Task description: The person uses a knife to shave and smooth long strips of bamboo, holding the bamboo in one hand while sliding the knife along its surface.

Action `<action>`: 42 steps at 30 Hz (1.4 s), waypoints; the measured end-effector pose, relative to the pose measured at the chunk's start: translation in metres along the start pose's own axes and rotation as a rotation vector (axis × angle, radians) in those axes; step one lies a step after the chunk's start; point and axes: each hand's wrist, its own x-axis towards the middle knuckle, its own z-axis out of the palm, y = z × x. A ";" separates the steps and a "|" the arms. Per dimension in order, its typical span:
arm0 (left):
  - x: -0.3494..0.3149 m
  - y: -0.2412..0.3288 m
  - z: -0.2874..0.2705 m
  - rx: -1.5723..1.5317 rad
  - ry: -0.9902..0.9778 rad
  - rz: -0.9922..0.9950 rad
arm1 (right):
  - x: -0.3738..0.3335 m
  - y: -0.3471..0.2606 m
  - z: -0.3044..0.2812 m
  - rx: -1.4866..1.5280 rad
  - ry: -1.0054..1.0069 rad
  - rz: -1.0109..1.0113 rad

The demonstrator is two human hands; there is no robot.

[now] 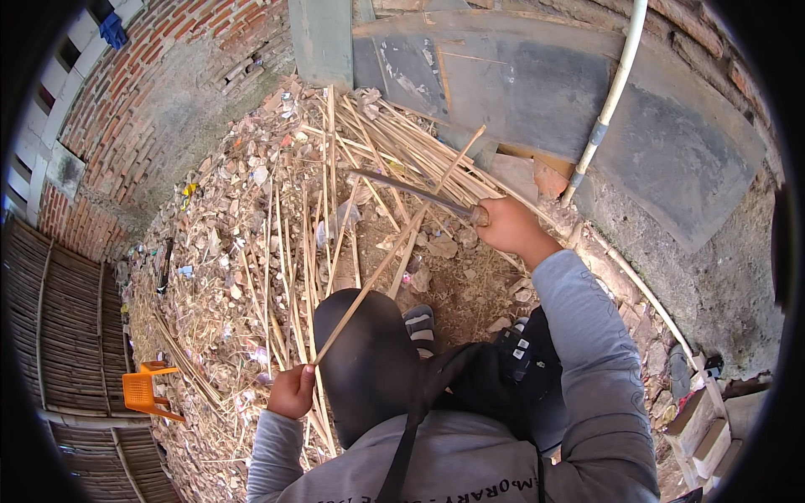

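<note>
My left hand [293, 391] is closed around the near end of a long, thin bamboo strip [369, 287]. The strip slants up and away to the right, crossing over my dark-clad knee [356, 377]. In my right hand [513, 228] is the handle of a long-bladed knife [407, 187], its fingers wrapped round it. The blade points to the left and crosses the strip near its upper part; whether the two touch I cannot tell. Beyond them, a pile of split bamboo strips [402, 138] lies on the ground, and several more strips [289, 277] lie left of my knee.
Rubble and litter [218, 243] cover the ground. An orange plastic chair [147, 390] stands at the left beside a bamboo-slat wall [67, 327]. Grey panels [537, 75] lean at the back, with a pale pipe [616, 88] in front. A brick wall [151, 109] rises at far left.
</note>
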 end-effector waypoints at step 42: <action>-0.037 -0.027 0.000 0.185 0.073 -0.006 | -0.006 -0.003 -0.010 -0.150 -0.089 -0.205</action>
